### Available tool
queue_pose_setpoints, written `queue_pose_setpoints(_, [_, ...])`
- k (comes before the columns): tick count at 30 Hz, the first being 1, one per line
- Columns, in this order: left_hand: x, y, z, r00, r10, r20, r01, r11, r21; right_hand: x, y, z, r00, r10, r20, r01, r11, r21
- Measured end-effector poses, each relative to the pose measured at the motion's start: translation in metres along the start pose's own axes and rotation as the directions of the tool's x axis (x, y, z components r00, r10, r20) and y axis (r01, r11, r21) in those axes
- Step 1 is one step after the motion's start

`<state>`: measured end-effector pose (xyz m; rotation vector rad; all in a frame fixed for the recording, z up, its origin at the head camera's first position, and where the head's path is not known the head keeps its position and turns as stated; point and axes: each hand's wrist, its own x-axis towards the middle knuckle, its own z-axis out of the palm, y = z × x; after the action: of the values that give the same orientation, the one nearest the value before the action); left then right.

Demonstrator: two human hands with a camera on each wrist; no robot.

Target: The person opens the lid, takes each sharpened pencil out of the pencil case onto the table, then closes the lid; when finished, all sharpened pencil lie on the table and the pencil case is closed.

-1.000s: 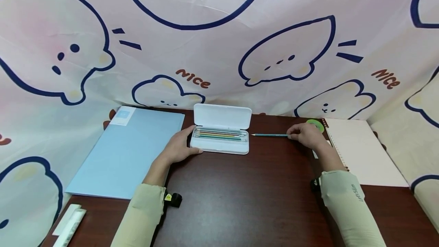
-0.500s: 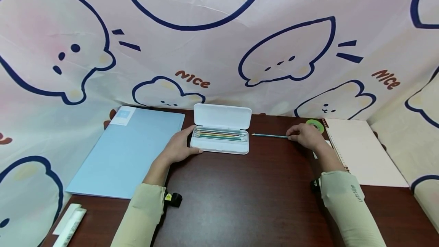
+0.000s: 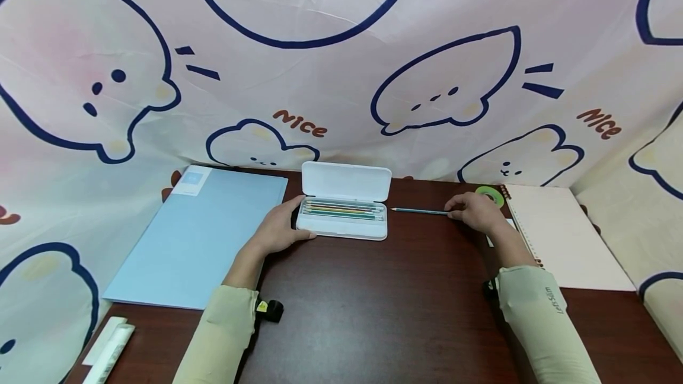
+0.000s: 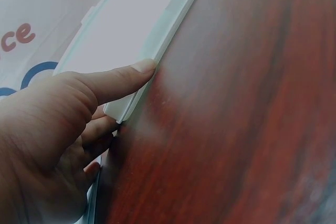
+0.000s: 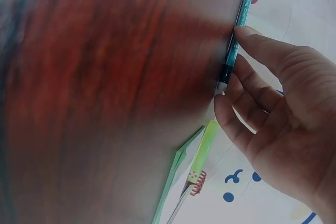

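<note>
A white pencil case (image 3: 341,228) lies with its lid (image 3: 347,181) raised, several coloured pencils (image 3: 344,210) in a row inside. My left hand (image 3: 277,227) grips the case's left end. In the left wrist view its thumb (image 4: 123,81) lies along the near edge, and the other fingers are bent behind the end. To the right of the case, a blue pencil (image 3: 418,211) points its sharpened tip at it. My right hand (image 3: 476,211) pinches this pencil near its blunt end. The right wrist view shows white lettering on the pencil's barrel (image 5: 243,9).
A light blue folder (image 3: 197,242) lies on the dark wooden table (image 3: 384,313) at left, with white packets (image 3: 112,348) below it. A green tape roll (image 3: 490,194) and a spiral sketchbook (image 3: 571,236) sit beyond my right hand. Printed cloth (image 3: 341,88) stands behind.
</note>
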<state>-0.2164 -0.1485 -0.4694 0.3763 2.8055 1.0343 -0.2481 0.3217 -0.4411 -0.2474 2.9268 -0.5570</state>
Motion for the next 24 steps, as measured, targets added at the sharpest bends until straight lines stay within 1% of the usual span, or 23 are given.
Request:
queue_pose_setpoints(10, [-0.0005, 0.0014, -0.0001, 1.0, 0.004, -0.005, -0.004, 1.0, -0.002, 0.001, 0.0004, -0.0008, 1.0, -0.018, 0.002, 0.018, 1.0, -0.007])
queue_pose_setpoints(17, [-0.0011, 0.0011, -0.001, 1.0, -0.008, -0.002, 0.008, 1.0, -0.001, 0.0006, -0.0022, -0.002, 1.0, -0.008, 0.003, 0.008, 1.0, -0.016])
queue_pose_setpoints(24, [-0.0006, 0.0025, -0.0007, 1.0, -0.003, 0.0, 0.003, 1.0, -0.008, 0.0012, -0.0034, -0.0067, 0.999, -0.029, 0.029, 0.029, 0.999, 0.015])
